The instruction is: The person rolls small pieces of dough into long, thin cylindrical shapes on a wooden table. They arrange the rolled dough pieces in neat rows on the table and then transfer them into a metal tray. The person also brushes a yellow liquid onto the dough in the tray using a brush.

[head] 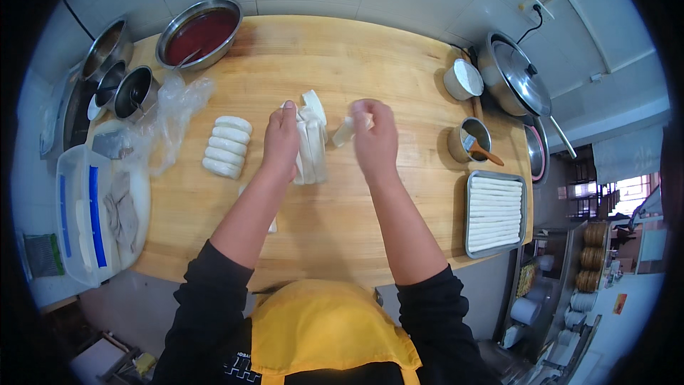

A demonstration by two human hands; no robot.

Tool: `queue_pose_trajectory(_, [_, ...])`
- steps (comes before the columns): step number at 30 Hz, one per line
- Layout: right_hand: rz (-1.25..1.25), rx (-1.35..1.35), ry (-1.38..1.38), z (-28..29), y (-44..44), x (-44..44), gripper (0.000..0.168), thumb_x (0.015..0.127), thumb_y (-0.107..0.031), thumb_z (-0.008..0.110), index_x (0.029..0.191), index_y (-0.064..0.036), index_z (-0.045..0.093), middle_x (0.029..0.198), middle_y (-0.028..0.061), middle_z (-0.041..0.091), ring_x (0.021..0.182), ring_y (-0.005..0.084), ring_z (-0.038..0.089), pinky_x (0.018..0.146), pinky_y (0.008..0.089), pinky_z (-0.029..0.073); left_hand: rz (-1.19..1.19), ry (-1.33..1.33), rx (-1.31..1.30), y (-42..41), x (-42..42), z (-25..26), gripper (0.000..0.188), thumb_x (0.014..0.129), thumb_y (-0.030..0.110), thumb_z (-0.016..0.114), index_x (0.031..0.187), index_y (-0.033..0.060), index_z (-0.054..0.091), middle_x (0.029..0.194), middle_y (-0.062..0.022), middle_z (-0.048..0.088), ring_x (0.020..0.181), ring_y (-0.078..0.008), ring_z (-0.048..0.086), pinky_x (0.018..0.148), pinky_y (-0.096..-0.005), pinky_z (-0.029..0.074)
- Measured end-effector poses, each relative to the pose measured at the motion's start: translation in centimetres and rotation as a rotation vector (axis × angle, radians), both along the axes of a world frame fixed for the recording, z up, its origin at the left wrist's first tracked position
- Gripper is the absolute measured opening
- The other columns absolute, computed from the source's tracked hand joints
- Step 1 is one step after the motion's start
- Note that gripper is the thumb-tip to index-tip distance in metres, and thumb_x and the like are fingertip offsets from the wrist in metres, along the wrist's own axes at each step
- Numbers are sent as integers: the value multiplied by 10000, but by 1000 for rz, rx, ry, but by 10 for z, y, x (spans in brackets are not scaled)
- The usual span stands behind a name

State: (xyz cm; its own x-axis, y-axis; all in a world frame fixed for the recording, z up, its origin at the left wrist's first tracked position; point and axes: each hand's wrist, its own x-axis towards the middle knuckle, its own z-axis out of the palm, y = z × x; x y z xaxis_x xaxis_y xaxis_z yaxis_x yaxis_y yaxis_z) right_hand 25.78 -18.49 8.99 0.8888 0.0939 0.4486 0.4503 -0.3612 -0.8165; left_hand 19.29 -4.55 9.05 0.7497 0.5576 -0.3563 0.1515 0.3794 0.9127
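My left hand [282, 141] is at the left side of a bunch of flat white dough strips [311, 144], thumb up, holding them upright or on edge. Beyond it, one strip's end curls outward. My right hand [376, 139], a little blurred, pinches a short pale piece of dough [343, 132] just to the right of the bunch. Left of my left hand lies a row of several plump white dough rolls [227, 147]. Part of another pale strip [273, 225] shows beneath my left forearm, which hides the rest.
A wooden worktop [342, 59] carries a steel bowl of red liquid [200, 37], a plastic bag [179, 112], steel pots [136, 93] and a clear plastic bin [80, 214] on the left. At right are a tub of white powder [464, 80], a pot with a brush [465, 141] and a tray of dough sticks [496, 214].
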Motion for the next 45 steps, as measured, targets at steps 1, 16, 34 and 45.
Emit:
queue_pose_trajectory(1, [85,-85,-46,9,7,-11,317,936,-316,641,1019,-15,588,857,150,653,734,309,619,687,387,498,30,-33,104,2,3,0,438,1042,428,447,1101,14,579,958,-68,607,854,-146,568,741,-322,498])
queue_pose_trajectory(16, [-14,484,622,15,-15,-51,249,1059,-301,422,1090,-55,439,827,69,537,702,172,573,659,333,508,389,-18,-563,11,-11,-11,400,1052,410,424,896,62,545,872,-75,586,768,-204,586,698,-375,534])
queue_pose_trajectory(34, [212,-263,455,-26,-13,-69,227,934,-190,652,1072,-13,692,955,122,705,843,204,664,795,322,517,-120,-307,624,41,27,27,368,978,326,562,1041,-21,669,959,-138,698,845,-198,634,787,-325,506])
queue_pose_trajectory(45, [580,-569,636,-87,71,-111,378,856,-310,692,1038,20,662,932,212,685,867,316,677,759,403,530,-8,361,416,61,-170,-97,361,939,232,619,1187,-30,614,991,-114,677,915,-171,633,812,-309,501])
